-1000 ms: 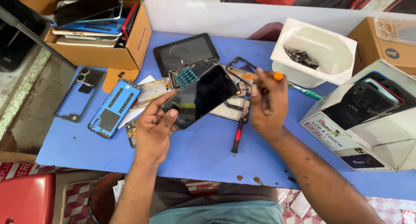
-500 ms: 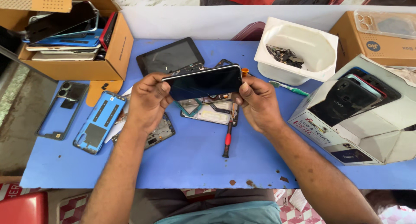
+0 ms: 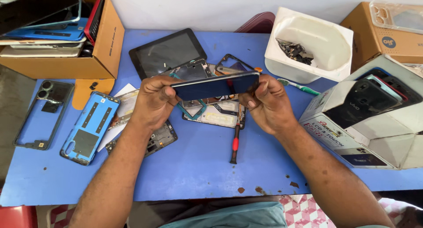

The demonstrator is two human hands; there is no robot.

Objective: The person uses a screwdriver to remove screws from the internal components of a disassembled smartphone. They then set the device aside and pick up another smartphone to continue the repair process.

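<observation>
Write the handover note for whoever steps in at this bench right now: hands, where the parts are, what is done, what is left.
Left hand: grips the left end of the dark phone screen panel, held edge-on above the table.
Right hand: grips the panel's right end.
Parts: opened phone frame lies on the blue table under the panel; red-handled screwdriver just in front of it; blue back cover to the left; white tub with small parts at the back right.
Done: the panel is off the table and in both hands.
Left: the panel is not seated on any frame; loose parts are spread out.
</observation>
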